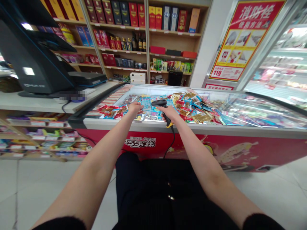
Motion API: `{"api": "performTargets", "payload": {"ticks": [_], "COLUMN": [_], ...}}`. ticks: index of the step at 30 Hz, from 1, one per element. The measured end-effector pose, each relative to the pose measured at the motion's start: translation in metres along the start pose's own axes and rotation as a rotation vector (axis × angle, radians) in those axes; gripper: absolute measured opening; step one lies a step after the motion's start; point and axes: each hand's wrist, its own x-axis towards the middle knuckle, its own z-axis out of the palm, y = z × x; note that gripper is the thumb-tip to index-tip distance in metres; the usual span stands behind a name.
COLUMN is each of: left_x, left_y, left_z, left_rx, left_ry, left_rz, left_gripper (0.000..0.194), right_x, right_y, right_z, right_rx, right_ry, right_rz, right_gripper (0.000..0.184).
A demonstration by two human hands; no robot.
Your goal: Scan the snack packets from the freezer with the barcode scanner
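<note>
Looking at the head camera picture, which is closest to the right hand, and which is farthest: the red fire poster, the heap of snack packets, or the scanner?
1. Scanner: closest, held in the right hand.
2. Heap of snack packets: just right of that hand.
3. Red fire poster: farthest, up at the back right.

Shows glossy, crinkled plastic film on packets (185, 105) at centre, smooth plastic on the scanner (159, 103) there, matt cloth on dark clothing (148, 182) below, wood-look shelves (172, 39) at top, shiny see-through lid (259, 110) at right.
</note>
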Motion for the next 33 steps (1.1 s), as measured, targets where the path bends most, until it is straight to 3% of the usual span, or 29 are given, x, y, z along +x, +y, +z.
{"api": "performTargets", "payload": {"ticks": [33], "left_x": [-0.0032], "left_y": [0.0031], "left_z": [0.0026], "left_rx": [-0.029], "left_ry": [0.018], "left_rz": [0.040], "left_gripper": [0.031], "right_x": [0.0041], "right_y": [0.0036], "right_z": [-0.0063], "right_rx": [-0.044], "right_ry": [-0.004], "right_rz": [-0.004], "right_gripper": [0.030]}}
